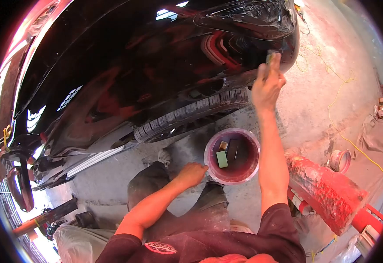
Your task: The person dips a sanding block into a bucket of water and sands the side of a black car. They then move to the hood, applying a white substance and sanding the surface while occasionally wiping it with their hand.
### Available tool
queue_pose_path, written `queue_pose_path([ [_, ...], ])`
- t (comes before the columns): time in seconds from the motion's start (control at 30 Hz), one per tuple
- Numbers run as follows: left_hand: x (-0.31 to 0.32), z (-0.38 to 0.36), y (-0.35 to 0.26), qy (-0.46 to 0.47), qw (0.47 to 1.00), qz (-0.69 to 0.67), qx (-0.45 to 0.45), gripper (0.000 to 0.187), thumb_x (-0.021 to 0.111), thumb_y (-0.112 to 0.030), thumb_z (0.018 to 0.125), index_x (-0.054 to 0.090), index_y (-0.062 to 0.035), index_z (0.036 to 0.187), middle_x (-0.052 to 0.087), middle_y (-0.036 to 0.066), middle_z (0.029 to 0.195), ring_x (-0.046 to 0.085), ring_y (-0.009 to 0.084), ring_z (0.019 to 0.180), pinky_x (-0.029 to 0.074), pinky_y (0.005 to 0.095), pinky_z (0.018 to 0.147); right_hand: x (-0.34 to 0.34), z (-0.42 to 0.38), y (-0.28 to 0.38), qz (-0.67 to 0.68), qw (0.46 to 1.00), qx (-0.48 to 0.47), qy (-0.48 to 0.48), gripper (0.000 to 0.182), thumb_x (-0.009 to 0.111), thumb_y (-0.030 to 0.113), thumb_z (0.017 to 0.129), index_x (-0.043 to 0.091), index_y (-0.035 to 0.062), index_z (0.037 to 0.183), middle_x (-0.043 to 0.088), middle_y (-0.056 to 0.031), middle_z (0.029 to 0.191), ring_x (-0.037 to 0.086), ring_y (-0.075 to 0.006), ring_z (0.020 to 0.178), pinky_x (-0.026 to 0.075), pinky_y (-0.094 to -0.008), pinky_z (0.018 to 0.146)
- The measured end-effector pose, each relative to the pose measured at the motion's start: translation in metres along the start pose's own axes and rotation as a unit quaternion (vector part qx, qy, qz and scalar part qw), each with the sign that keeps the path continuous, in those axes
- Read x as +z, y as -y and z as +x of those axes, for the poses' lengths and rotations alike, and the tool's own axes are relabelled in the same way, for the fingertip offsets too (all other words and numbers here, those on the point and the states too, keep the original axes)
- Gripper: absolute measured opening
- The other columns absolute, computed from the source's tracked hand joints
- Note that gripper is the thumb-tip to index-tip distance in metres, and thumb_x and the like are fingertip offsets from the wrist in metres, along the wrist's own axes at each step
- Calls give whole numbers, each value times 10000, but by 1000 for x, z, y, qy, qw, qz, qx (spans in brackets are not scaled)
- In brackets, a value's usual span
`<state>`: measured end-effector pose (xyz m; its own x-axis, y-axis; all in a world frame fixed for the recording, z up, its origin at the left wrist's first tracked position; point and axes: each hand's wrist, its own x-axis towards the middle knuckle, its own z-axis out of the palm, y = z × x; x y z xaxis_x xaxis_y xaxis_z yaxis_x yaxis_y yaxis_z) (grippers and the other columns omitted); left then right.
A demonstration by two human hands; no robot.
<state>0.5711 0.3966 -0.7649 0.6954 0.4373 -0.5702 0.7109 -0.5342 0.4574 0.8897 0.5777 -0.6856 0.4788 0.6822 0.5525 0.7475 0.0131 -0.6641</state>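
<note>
The hands are being held well apart. A small greenish pad (269, 58) is being held in the fingers of the right hand (268, 85) against the glossy dark car body (156, 65), near its rounded end. The fingers are being extended along the pad, presumably so that pressure is being spread evenly over the curve; some detail is being lost to blur.

The left hand (191, 174) is being held low, loosely curled, at the rim of the bucket (231, 179). The rim appears to be being touched, possibly for steadying; whether it is being gripped cannot be told.

Inside the bucket, a green block (222, 159), a dark block (232, 150) and a small pale piece (223, 145) are being contained, probably for easy reach. The bucket is being stood on the floor, near the tire (191, 109) and between the forearms. Beyond the right hand, the bodywork is being partly covered by clear film (252, 19), seemingly for protection.
</note>
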Motion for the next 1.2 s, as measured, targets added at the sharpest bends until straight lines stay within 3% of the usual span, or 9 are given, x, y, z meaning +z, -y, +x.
queue_pose_path([
  [0.03,0,0,0,4,1000,-8,-4,267,654,-211,931,607,-63,1148,677,198,1037,650,424,1017,525,543,865,-4,13,-5,-14,999,41,15,514,474,294,1068,492,-22,1474,426,-237,1563,366,-364,1459,275,-451,1150],
  [0.17,-8,-2,-4,20,1000,-3,-8,272,648,-207,931,604,-57,1154,679,196,1051,650,427,1032,528,544,858,-5,3,8,-27,994,101,32,536,436,331,1082,486,-28,1476,436,-227,1560,422,-372,1392,275,-430,1157],
  [0.27,-3,0,-2,16,1000,17,-6,297,646,-208,930,600,-60,1184,680,194,1063,651,421,1041,531,540,857,0,-24,10,-55,998,-39,15,500,486,260,1061,501,-59,1445,465,-224,1537,428,-349,1421,300,-467,1133],
  [0.5,8,-3,-2,45,999,14,-6,356,643,-202,932,593,-73,1260,681,202,1103,646,412,1060,520,536,904,-11,2,-1,-20,999,37,3,491,523,225,1037,505,-77,1425,488,-244,1509,402,-318,1460,300,-471,1124],
  [0.6,11,0,0,41,999,13,-10,362,642,-198,932,592,-75,1269,682,204,1111,644,412,1062,518,536,906,-5,-27,-4,-60,997,-53,-16,486,550,221,1016,530,-76,1401,521,-247,1477,425,-311,1447,313,-481,1105],
  [0.73,11,-5,-6,5,1000,-3,-18,286,623,-194,930,612,-45,1174,692,204,1025,652,420,997,503,548,875,-5,10,-30,-61,997,-46,-32,465,572,195,996,556,-78,1372,552,-248,1444,439,-304,1439,328,-498,1082],
  [0.93,19,-3,2,14,1000,19,3,282,627,-194,928,609,-40,1164,691,201,1017,652,421,994,508,546,869,-12,2,-37,-78,993,-78,-32,449,574,180,988,568,-43,1377,557,-224,1452,478,-309,1410,325,-503,1093],
  [1.07,14,-4,-4,13,1000,-1,-15,257,623,-185,928,613,-37,1138,688,203,1020,655,419,991,513,548,863,-13,63,-79,-94,990,-101,26,483,540,209,999,532,-27,1420,537,-205,1481,474,-298,1415,298,-520,1126],
  [1.2,18,-2,0,10,1000,20,5,264,624,-188,927,612,-34,1140,686,205,1027,654,423,996,518,550,868,-17,43,-76,-110,985,-128,22,457,532,236,1011,559,-5,1399,540,-225,1465,493,-304,1391,298,-522,1130],
])
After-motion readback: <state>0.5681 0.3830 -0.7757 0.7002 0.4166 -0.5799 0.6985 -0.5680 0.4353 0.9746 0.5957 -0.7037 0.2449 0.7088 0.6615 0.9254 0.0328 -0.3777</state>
